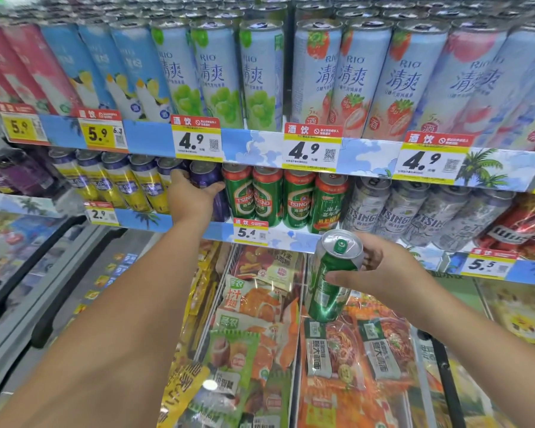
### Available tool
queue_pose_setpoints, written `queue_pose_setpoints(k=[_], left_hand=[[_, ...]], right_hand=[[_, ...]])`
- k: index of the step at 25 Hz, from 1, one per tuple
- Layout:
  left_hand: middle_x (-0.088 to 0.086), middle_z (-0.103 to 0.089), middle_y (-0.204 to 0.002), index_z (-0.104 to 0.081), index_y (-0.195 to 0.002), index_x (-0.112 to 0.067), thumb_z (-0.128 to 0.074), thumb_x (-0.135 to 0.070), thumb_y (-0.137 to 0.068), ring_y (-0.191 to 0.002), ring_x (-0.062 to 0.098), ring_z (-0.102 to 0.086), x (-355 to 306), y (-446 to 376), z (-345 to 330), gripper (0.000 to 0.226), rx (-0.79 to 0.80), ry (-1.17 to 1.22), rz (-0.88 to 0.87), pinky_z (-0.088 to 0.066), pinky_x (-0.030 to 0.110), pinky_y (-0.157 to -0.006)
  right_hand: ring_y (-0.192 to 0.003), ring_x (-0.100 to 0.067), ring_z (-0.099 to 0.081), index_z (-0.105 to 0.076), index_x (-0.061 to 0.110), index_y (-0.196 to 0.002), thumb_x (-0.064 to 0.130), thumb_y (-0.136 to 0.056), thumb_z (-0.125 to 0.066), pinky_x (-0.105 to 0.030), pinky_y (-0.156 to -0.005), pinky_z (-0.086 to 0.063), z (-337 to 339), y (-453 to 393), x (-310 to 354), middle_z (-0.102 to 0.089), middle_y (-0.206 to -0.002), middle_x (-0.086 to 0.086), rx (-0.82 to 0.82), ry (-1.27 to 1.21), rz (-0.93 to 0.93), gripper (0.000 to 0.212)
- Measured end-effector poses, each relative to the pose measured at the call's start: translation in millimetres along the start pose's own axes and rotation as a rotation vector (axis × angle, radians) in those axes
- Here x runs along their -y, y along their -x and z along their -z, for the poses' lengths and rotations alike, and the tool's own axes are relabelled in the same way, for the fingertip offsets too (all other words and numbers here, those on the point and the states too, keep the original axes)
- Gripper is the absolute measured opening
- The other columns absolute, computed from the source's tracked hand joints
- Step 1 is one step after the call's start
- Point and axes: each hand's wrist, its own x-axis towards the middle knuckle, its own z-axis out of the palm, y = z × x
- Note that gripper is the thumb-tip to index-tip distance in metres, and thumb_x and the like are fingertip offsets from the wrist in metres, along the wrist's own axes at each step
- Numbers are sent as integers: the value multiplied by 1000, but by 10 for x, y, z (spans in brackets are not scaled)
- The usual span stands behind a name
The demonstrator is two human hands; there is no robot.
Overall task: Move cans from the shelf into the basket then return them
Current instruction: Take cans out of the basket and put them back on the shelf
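Cans fill the lower shelf [198, 233]. At left, the left hand [192, 196] reaches in and wraps a dark purple can [206, 177] standing upright beside the green Tsingtao cans [267, 197]. Farther right, below the shelf edge, the right hand [393, 273] grips a green can [334, 276], tilted, top toward the camera. No basket shows.

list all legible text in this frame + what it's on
"RIO 清爽": tall cans, top shelf
"TSINGTAO": green cans and silver cans, lower shelf
"酒饮", "4.9": price tags
"5.9": yellow tags
"2.9": tag
"5.4": tag
"5.5": tag
Green can in right hand: print unreadable. Fine print, QR codes: too small.
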Motion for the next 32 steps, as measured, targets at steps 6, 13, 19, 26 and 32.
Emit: queue_pose_setpoints(k=[6, 13, 19, 26, 32], left_hand=[[14, -57, -133, -51, -127, -8, -86, -48, -77, -114, 38, -58, 34, 52, 22, 73, 36, -204, -49, -46, 44, -79], [14, -35, -159, -41, -152, -15, -55, -62, -94, -148, 34, -27, 196, 622, 146, 76, 122, -625, -424, -34, 52, -117], [1, 2, -172, -16, -163, -34, -33, -71, -98, -158, 24, 7, 162, 1022, 376, 76, 316, -756, -661, -1, 49, -126], [-3, 11, -171, -3, -163, -37, -15, -78, -96, -157, 22, 13, 73, 1238, 495, 79, 384, -860, -673, 6, 50, -127], [-2, 11, -171, -2, -163, -36, -15, -76, -97, -157, 21, 14, 66, 1450, 490, 78, 378, -863, -687, 7, 47, -127]], right_hand=[[-95, 2, -70, -68, 43, -120, 32, -72, -91, -23, -84, -54, -1, 42, 1, -75, -106, 21, -16, -10, 4, 54], [-89, 5, -70, -69, 40, -116, 28, -72, -91, -16, -74, -50, 106, 225, 14, -75, -101, 23, -64, -70, 42, 51], [-84, 6, -69, -69, 40, -118, 32, -71, -92, -21, -71, -54, 223, 452, -4, -74, -100, 24, -130, -91, 63, 53], [-85, 9, -68, -67, 43, -116, 30, -72, -92, -13, -66, -54, 334, 707, -35, -73, -102, 24, -165, -98, 94, 52], [-91, 5, -69, -69, 35, -120, 33, -70, -93, -25, -82, -55, 425, 853, -113, -75, -104, 22, -214, -103, 87, 55]])
